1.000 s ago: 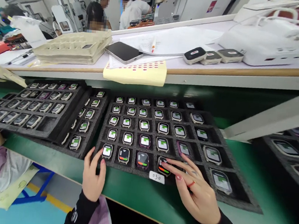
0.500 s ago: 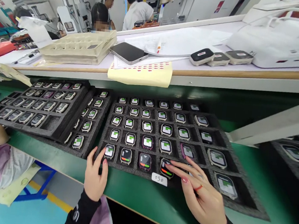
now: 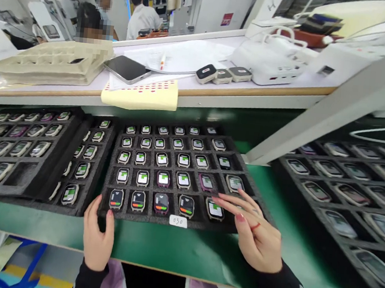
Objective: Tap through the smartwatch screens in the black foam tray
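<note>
Left hand [image 3: 98, 237]: open, holding nothing. Thumb and index are apart, with their tips on the front-left corner of the middle tray [image 3: 205, 223]. The index tip sits on the front wall just below the first watch [image 3: 116, 198] of the front row. The other fingers are hidden behind those two.

Right hand [image 3: 258, 242]: flat and spread, fingers [image 3: 230, 205] straight and splayed, nothing gripped. It lies over the front-right pockets of the same tray. The index tip is at the top right edge of the fifth watch [image 3: 215, 209]; can't tell if it's touching or just above. The thumb is tucked beside it, and the palm heel is on the bench [image 3: 174, 247].

The middle tray is black foam with a grid of pockets, nearly all filled with watches lying face up. The four front-row ones left of the fifth show red/orange bars, and most of the rest show green. The label [image 3: 178, 221] reads 030, on the front wall between the hands.

Edges and room:
- The tray front sits back from the bench lip, leaving a bare green strip between.
- The left tray [image 3: 24, 174] sits higher, overlapping another tray [image 3: 107, 153] that butts against the middle one. No gap on that side.
- The right tray [image 3: 293, 180] is well apart, with open green bench between.
- The grey bar [image 3: 321, 98] slants down to the bench just behind the middle tray's right rear corner.
- The shelf [image 3: 253, 91] overhangs the back rows, and a yellow sticker sheet [image 3: 140, 95] droops over its edge.
</note>
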`<state>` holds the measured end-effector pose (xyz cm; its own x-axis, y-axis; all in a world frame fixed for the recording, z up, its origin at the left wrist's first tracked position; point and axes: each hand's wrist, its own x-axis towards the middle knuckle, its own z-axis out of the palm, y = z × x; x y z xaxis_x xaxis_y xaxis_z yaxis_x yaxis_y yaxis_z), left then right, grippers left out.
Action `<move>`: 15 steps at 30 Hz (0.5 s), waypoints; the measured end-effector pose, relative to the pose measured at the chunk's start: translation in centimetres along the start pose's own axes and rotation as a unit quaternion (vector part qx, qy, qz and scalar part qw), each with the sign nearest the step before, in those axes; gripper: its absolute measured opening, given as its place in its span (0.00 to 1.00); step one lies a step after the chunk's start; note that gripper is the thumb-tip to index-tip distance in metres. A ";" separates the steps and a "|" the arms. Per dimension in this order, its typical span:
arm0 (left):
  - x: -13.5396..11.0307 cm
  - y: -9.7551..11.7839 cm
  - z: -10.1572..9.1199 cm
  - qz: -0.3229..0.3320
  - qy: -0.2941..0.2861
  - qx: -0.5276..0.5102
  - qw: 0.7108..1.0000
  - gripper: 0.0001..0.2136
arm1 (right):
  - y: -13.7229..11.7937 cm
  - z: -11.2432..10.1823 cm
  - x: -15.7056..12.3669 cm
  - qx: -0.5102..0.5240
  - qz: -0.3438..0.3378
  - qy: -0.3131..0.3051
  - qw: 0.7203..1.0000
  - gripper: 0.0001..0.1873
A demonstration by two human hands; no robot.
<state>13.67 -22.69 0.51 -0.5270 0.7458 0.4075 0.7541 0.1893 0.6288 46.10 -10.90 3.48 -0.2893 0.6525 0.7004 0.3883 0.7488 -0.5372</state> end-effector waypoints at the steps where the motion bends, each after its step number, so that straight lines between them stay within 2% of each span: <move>1: 0.1 0.0 0.0 -0.006 -0.002 0.000 1.000 0.22 | 0.2 -0.4 -0.3 -0.006 0.002 -0.003 1.000 0.19; 7: 0.2 0.0 0.0 -0.033 -0.003 0.011 0.999 0.23 | 1.2 -1.1 -1.7 -0.013 -0.025 -0.057 0.998 0.22; 11: 0.3 0.0 0.0 -0.021 -0.002 0.012 1.000 0.22 | 1.3 -1.0 -1.8 -0.031 -0.035 -0.082 0.995 0.21; 15: 0.3 -0.1 0.0 -0.024 -0.003 0.015 1.000 0.22 | 1.4 -1.3 -1.8 -0.022 -0.017 -0.062 0.998 0.21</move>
<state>13.43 -22.45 0.62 -0.5599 0.7397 0.3733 0.7395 0.2429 0.6278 48.34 -11.15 2.05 -0.4074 0.6386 0.6529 0.4134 0.7664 -0.4916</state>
